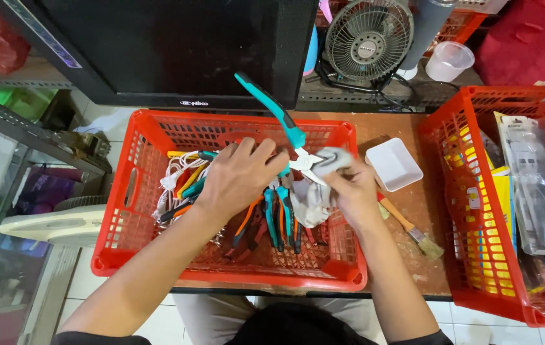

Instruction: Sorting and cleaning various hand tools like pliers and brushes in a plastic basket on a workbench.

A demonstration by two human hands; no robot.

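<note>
My left hand [237, 176] grips a pair of pliers [272, 112] with teal and black handles, held over a red plastic basket [144, 137]. One handle sticks up and away towards the back. My right hand [352, 188] holds a grey-white cloth [314, 191] pressed against the metal jaws of the pliers. Inside the basket lie several more pliers and cutters [272, 220] with orange, teal and red handles, plus a white cord [173, 172] on the left side.
A second red basket [461, 211] with packaged goods stands at the right. Between the baskets on the brown table lie a white square dish [393, 164] and a paintbrush [413, 230]. A black monitor [170, 45], a small fan [368, 38] and a plastic cup [449, 61] stand behind.
</note>
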